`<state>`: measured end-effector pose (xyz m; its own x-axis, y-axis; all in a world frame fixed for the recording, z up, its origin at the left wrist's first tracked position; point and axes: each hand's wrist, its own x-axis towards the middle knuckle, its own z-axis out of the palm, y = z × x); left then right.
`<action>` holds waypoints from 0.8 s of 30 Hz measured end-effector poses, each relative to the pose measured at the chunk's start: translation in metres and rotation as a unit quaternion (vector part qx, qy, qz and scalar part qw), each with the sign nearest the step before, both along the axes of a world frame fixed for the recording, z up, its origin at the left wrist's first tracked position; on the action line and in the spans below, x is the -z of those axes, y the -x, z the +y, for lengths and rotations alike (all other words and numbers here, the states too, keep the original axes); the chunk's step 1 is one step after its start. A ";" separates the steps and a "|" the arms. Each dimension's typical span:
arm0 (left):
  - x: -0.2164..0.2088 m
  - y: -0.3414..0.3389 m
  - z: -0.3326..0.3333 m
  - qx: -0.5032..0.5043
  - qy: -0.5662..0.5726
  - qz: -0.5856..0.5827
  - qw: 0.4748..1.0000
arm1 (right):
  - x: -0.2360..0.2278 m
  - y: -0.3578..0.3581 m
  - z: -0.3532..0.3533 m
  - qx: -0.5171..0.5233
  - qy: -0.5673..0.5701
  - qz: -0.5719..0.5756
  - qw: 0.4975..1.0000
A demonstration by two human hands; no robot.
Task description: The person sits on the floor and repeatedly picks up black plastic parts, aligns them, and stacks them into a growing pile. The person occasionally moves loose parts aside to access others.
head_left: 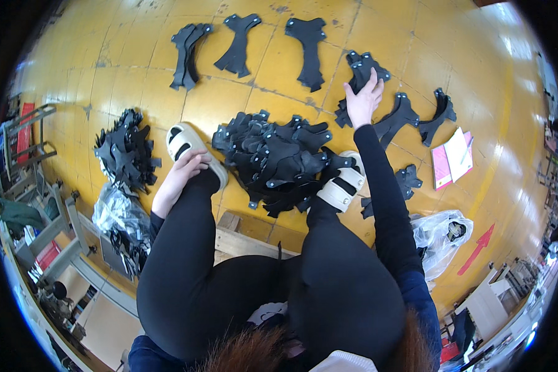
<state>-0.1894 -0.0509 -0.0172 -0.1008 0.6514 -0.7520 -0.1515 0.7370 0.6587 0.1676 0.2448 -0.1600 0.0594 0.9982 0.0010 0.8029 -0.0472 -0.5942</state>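
Note:
My right hand (364, 100) reaches forward with fingers spread over a small stack of black flat cut pieces (361, 67) with pale studs at their ends. It touches or hovers just above the stack; which one I cannot tell. My left hand (188, 168) rests by my left ankle, over the beige clog (216, 166), fingers loosely bent and nothing visible in them. Between my feet lies a big heap of similar black pieces (276, 155). Ahead lie a black stack (188, 56), another piece or stack (238, 44) and a third (307, 53).
More black pieces lie at the right (398, 118), with another stack (438, 116) beyond. A second heap (127, 149) stands left, above a clear plastic bag (119, 211). On the yellow floor (477, 80) are a pink notepad (443, 168) with white paper and another plastic bag (440, 239).

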 end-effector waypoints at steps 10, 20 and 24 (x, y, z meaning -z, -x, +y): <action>0.033 0.005 0.006 -0.015 0.007 0.019 1.000 | -0.031 0.023 -0.097 -0.291 0.171 0.216 0.916; 0.052 0.011 0.004 0.031 -0.073 0.079 0.994 | -0.041 0.056 -0.132 -0.403 0.213 0.126 0.881; 0.052 0.012 0.002 0.000 -0.057 0.068 0.996 | -0.040 0.061 -0.130 -0.379 0.254 0.138 0.879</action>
